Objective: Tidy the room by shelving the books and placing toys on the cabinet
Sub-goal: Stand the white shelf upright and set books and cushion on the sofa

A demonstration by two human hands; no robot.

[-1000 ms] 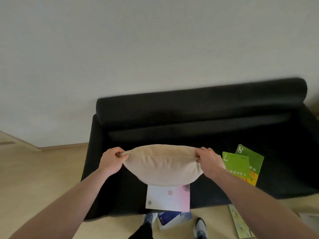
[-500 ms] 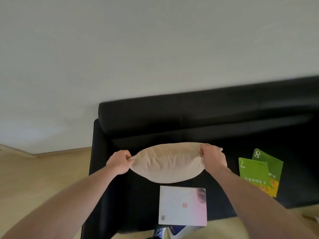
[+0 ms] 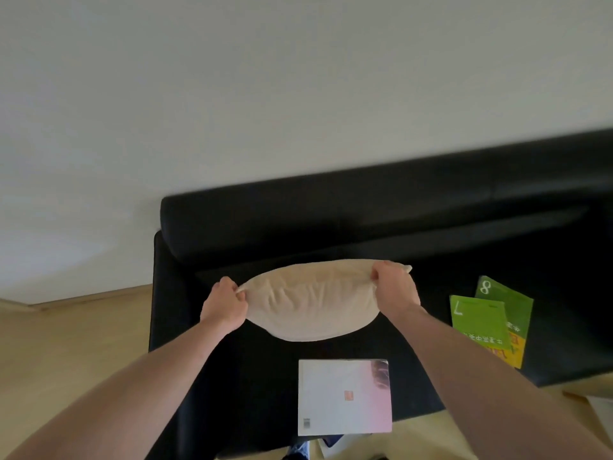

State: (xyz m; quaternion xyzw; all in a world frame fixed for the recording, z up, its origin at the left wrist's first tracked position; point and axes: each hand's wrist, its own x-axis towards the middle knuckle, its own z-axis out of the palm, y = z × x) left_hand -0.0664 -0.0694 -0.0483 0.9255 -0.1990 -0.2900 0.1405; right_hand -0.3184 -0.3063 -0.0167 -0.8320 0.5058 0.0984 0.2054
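A beige cushion point(image 3: 310, 302) is held up above the seat of the black sofa point(image 3: 365, 220) with both bare arms stretched forward, its left corner pinched by the curled fingers of the left hand point(image 3: 224, 305) and its right corner gripped in the closed right hand point(image 3: 394, 290). On the sofa seat, below the cushion and near the front edge, a white-and-pink book point(image 3: 345, 398) is laid flat, while two overlapping green books point(image 3: 491, 322), marked 7 and 8, are seen lying on the seat well to the right of the cushion. The wooden floor point(image 3: 66, 343) is seen to the left of the sofa.
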